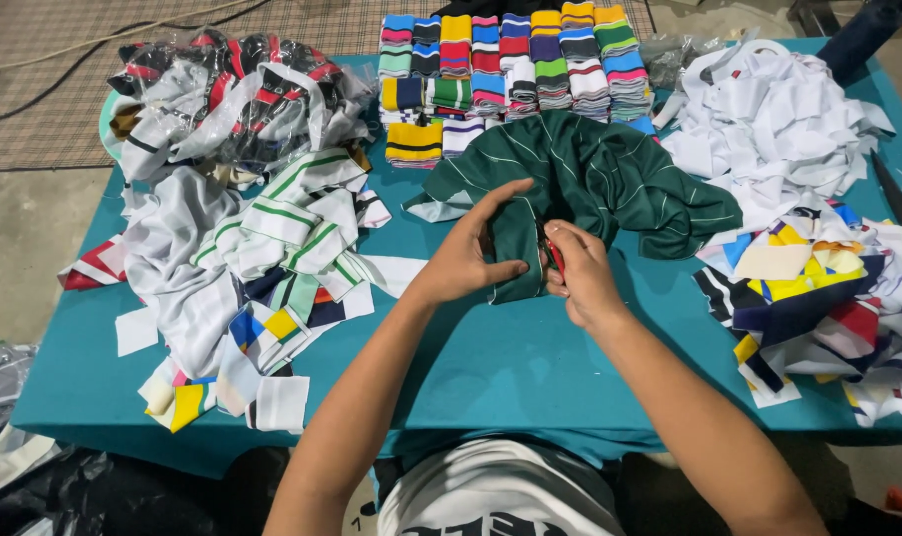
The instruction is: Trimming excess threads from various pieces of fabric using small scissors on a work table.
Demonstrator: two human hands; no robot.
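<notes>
Garment: dark green cloth with thin white stripes [610,184], bunched at mid-table on the teal tablecloth [511,367], its near edge drawn toward the person.
Left hand [468,256]: fingers spread flat over the cloth's near edge, thumb tucked under the fold, pinching it.
Right hand [580,273]: clenched around a small red-handled tool [553,256], blade hidden; fingertips touch the cloth just beside the left thumb.
Left of hands: loose heap of striped collar pieces [272,258].
Right of hands: white scraps [778,119] above multicoloured offcuts [818,298].
Far edge: neat stacks of folded striped ribbing [511,65].
</notes>
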